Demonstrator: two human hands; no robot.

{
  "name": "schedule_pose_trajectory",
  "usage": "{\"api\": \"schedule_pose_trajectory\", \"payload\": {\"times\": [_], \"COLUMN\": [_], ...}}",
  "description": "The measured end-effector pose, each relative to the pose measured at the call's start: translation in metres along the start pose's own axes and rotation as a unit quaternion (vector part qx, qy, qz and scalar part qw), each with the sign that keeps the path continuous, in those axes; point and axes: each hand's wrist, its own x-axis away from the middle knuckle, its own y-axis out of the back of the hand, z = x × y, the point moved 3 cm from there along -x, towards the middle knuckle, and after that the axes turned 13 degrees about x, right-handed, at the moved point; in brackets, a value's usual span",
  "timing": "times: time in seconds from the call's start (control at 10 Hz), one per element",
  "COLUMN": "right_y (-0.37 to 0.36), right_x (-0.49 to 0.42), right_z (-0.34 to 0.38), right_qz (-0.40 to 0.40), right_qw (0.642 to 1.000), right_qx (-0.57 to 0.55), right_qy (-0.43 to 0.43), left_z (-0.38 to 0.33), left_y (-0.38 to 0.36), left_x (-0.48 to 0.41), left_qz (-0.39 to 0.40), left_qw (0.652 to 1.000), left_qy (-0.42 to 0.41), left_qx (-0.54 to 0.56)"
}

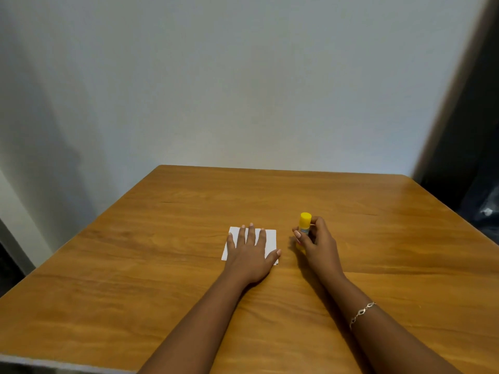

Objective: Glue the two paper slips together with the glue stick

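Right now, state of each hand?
Left hand: open, flat on the white paper.
Right hand: closed around the capped glue stick, upright on the table.

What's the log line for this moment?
left hand: flat on paper slips | right hand: gripping glue stick, upright, capped | table

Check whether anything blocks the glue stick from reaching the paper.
The left hand lies flat over most of the paper, and the yellow cap is on the glue stick in the right hand.
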Motion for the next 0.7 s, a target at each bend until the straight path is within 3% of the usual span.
{"api": "schedule_pose_trajectory", "payload": {"times": [0.4,0.5,0.7], "right_y": [-0.011,-0.009,0.008], "right_x": [-0.034,-0.032,-0.028], "right_z": [-0.006,0.001,0.01], "right_qz": [-0.006,0.019,0.084], "right_qw": [1.0,0.999,0.987], "right_qx": [-0.002,0.009,0.08], "right_qy": [-0.019,-0.046,-0.109], "left_z": [-0.001,0.001,-0.006], "left_y": [0.0,0.004,0.031], "left_x": [-0.064,-0.058,-0.049], "left_qz": [-0.07,-0.057,-0.058], "left_qw": [0.997,0.998,0.997], "left_qy": [-0.023,0.009,-0.004], "left_qx": [0.005,0.004,0.044]}}
